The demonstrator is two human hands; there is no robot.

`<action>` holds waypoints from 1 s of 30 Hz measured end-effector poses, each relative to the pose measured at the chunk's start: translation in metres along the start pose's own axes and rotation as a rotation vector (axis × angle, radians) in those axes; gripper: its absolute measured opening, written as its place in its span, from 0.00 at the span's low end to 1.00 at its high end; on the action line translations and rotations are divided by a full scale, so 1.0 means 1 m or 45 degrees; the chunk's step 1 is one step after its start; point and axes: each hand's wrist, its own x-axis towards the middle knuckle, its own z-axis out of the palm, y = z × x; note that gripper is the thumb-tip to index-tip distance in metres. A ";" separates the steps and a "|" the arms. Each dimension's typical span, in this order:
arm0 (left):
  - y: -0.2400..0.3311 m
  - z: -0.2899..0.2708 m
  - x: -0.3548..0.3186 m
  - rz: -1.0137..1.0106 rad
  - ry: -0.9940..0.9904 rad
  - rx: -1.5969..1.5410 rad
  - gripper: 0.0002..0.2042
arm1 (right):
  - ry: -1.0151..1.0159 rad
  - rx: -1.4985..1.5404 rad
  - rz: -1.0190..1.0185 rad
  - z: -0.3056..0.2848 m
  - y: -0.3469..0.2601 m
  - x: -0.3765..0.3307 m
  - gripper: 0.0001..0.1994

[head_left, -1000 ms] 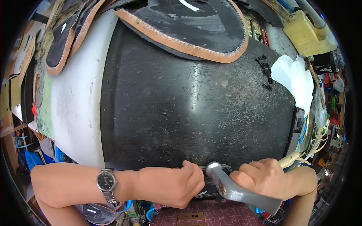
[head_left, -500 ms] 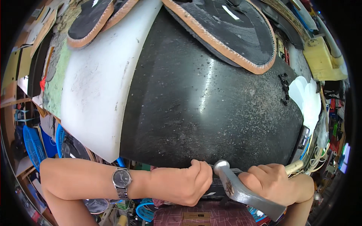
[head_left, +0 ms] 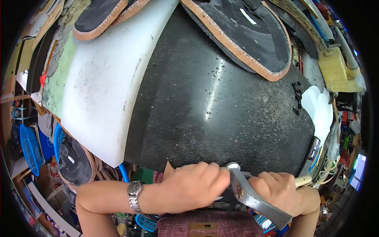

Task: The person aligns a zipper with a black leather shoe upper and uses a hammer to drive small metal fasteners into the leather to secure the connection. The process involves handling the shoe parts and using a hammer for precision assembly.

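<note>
My right hand (head_left: 276, 191) is wrapped round the wooden handle of a steel hammer (head_left: 252, 197), near its head. The round face of the hammer points up beside the near edge of a black board (head_left: 177, 118). My left hand (head_left: 199, 183), slightly blurred, is closed at the same edge, just left of the hammer. A tan pointed piece (head_left: 169, 170) shows behind that hand; whether the fingers hold it is hidden. On the far side of the board lies a black shoe sole (head_left: 260, 43) with a tan, white-stitched rim.
A white board (head_left: 98, 94) adjoins on the left, with similar soles (head_left: 96, 17) at its far end. Small black pieces (head_left: 296, 98), a white glove-like thing (head_left: 319, 110) and a yellowish container (head_left: 335, 67) are on the right. Blue baskets (head_left: 29, 150) stand lower left.
My left hand has shifted right and up, close to the hammer head. The tan piece now shows behind it. The hammer stays in my right hand, nearly in place.
</note>
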 end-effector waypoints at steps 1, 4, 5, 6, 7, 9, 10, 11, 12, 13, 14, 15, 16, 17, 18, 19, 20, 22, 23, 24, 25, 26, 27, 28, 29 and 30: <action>0.000 0.001 -0.001 -0.166 0.015 -0.174 0.10 | -0.003 -0.017 0.001 0.000 0.000 0.000 0.14; -0.004 -0.001 -0.002 -0.245 0.015 -0.358 0.11 | -0.002 -0.045 0.015 0.001 -0.002 0.000 0.12; -0.001 -0.003 -0.002 -0.203 0.010 -0.284 0.11 | 0.006 -0.039 0.028 0.002 -0.002 0.000 0.12; 0.001 -0.005 -0.002 -0.159 0.005 -0.210 0.10 | 0.014 -0.033 0.041 0.002 -0.003 0.000 0.11; 0.004 -0.003 -0.004 -0.090 0.030 -0.082 0.11 | 0.016 -0.029 0.040 0.002 -0.003 0.001 0.11; 0.008 0.004 -0.008 0.050 0.082 0.172 0.12 | 0.020 -0.020 0.041 0.001 -0.003 0.002 0.10; 0.006 0.006 -0.009 0.064 0.130 0.144 0.12 | -0.019 -0.025 0.067 0.001 -0.003 0.002 0.11; 0.004 0.007 -0.010 0.079 0.178 0.115 0.11 | -0.058 -0.031 0.093 -0.001 -0.005 0.001 0.12; 0.002 0.008 -0.012 0.095 0.226 0.085 0.11 | -0.098 -0.037 0.121 -0.001 -0.006 0.000 0.13; 0.000 0.009 -0.014 0.147 0.235 0.126 0.10 | -0.098 -0.036 0.122 -0.001 -0.007 0.000 0.14; -0.001 0.011 -0.017 0.200 0.244 0.166 0.09 | -0.098 -0.037 0.124 -0.001 -0.007 -0.001 0.14; -0.002 0.012 -0.018 0.252 0.253 0.207 0.09 | -0.098 -0.037 0.126 -0.002 -0.007 -0.001 0.14; -0.002 0.012 -0.019 0.279 0.243 0.284 0.08 | -0.100 -0.022 0.126 -0.002 -0.007 0.000 0.15; -0.001 0.013 -0.019 0.305 0.233 0.361 0.08 | -0.102 -0.007 0.126 -0.002 -0.006 0.000 0.15; -0.001 0.014 -0.019 0.331 0.223 0.438 0.08 | -0.105 0.007 0.126 -0.003 -0.006 0.000 0.15; 0.001 0.015 -0.020 0.349 0.191 0.497 0.07 | -0.105 0.023 0.095 -0.005 -0.004 0.000 0.16; 0.001 0.014 -0.019 0.365 0.172 0.522 0.08 | -0.107 0.040 0.065 -0.007 0.000 0.001 0.17; 0.002 0.012 -0.017 0.392 0.133 0.570 0.08 | -0.120 0.020 0.021 -0.008 0.001 0.003 0.18; 0.001 0.011 -0.015 0.411 0.130 0.570 0.08 | -0.132 -0.017 0.009 -0.007 -0.001 0.002 0.18; 0.001 0.011 -0.014 0.400 0.138 0.556 0.08 | -0.143 -0.053 -0.004 -0.006 -0.002 0.003 0.18; 0.002 0.011 -0.013 0.392 0.147 0.540 0.08 | -0.120 -0.060 -0.005 -0.009 -0.003 0.005 0.19; 0.002 0.011 -0.013 0.385 0.155 0.524 0.08 | -0.096 -0.066 -0.006 -0.013 -0.005 0.008 0.19; 0.002 0.011 -0.013 0.378 0.157 0.527 0.08 | -0.073 -0.072 -0.007 -0.015 -0.006 0.010 0.19; 0.002 0.011 -0.013 0.371 0.159 0.532 0.08 | -0.109 -0.089 -0.023 -0.015 -0.007 0.012 0.19; 0.003 0.010 -0.013 0.364 0.162 0.537 0.07 | -0.145 -0.106 -0.039 -0.014 -0.007 0.014 0.19; 0.003 0.010 -0.014 0.359 0.148 0.537 0.07 | -0.181 -0.124 -0.055 -0.013 -0.008 0.016 0.19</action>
